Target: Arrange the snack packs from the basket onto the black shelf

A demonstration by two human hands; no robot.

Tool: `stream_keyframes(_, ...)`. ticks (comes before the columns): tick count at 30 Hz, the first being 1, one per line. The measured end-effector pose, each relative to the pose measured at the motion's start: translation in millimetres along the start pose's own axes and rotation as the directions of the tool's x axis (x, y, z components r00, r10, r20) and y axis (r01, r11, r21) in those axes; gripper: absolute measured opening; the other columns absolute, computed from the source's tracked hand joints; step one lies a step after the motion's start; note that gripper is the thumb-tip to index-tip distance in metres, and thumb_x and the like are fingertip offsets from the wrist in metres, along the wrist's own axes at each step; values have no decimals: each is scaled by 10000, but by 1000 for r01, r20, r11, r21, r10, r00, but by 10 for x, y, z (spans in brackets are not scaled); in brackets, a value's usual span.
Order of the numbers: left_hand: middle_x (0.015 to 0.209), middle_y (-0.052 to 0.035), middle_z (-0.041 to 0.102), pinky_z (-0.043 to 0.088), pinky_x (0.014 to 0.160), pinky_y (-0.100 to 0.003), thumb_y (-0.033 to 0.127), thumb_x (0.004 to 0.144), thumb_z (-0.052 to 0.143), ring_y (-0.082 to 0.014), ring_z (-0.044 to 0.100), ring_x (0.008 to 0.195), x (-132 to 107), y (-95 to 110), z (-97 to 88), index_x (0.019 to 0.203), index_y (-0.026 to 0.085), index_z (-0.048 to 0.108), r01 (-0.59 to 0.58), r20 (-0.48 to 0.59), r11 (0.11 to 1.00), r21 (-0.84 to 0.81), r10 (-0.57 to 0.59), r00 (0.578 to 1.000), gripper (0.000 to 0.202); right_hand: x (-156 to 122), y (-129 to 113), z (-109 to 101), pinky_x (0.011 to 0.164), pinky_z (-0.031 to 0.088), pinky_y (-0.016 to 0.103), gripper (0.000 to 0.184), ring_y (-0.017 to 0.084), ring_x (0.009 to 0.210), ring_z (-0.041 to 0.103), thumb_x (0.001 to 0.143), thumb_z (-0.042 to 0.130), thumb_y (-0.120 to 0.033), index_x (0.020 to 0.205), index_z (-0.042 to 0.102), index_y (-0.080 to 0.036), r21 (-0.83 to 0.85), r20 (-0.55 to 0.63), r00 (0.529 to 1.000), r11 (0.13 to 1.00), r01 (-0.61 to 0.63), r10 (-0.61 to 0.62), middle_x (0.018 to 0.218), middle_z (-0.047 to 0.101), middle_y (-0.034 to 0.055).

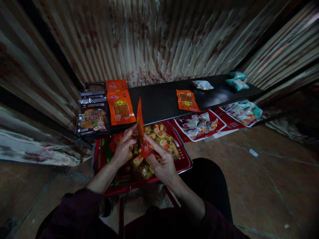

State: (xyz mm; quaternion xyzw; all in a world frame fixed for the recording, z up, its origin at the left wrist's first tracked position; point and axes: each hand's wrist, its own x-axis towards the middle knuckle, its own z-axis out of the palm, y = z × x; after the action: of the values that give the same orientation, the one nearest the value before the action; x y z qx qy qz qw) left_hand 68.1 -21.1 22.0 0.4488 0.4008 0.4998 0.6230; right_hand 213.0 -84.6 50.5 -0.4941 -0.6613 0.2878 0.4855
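An orange snack packet [141, 132] is held upright and nearly edge-on above the red basket [185, 162]. My right hand [163, 162] pinches its lower right edge between thumb and fingers. From the other side, my left hand [124, 146] grips it with bent fingers. Beneath both hands, the basket holds many small yellow-wrapped snacks [164, 142], plus something green [106, 149] at its left side. Just beyond my left hand, more orange snack packets [122, 108] lie overlapping on the black shelf [154, 99].
Dark potato-slice packets [93, 116] sit at the shelf's left end. A single orange packet [186, 100], a whitish packet [202, 85] and teal packets [238, 83] lie further right. Below the shelf are red baskets with packets [199, 124]. Pleated curtains [149, 43] hang behind.
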Motion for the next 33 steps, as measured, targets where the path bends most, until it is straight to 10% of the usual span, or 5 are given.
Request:
stream_keyframes(4,1208,-41,635,387,1033,-387,348,751,566,-262,471,1251,-59,85,86,1044,200,673,167,31,889,-427,-170,985,345,-89,43,79,1038,436,458,621,205,1224,522,748,459,-42,1307,518,-306,-283,72,989,948,147,-132,1359,530,14)
stream_keyframes(10,1010,-40,719,463,966,-344,374,725,675,-243,601,1104,-80,64,125,933,183,687,171,-73,836,-521,-244,967,283,-165,151,206,1007,463,426,596,235,1245,475,745,503,-49,1298,538,-271,-529,153,978,824,204,-144,1411,472,56)
stream_keyframes(23,997,-95,716,465,968,-429,390,879,475,-258,631,1052,19,23,25,1025,142,647,295,-44,753,-588,-394,918,335,-184,241,189,1055,393,511,571,297,1359,322,799,631,-362,1335,483,-235,-356,339,928,892,278,-154,1483,349,108)
stream_keyframes(28,1009,-95,711,470,953,-466,375,858,513,-279,623,1058,23,-29,-34,1059,143,634,270,-56,751,-603,-378,924,331,-41,303,22,1084,351,493,408,235,1282,443,889,515,-307,1293,516,-248,-288,30,997,955,74,-69,1374,497,96)
stream_keyframes(33,1005,-106,709,469,948,-489,417,868,482,-291,618,1065,10,-6,-32,1068,140,633,352,5,716,-603,-437,899,373,165,529,-17,957,474,415,454,231,1121,574,849,549,-430,1237,552,-194,118,-115,950,954,-277,290,1239,603,109)
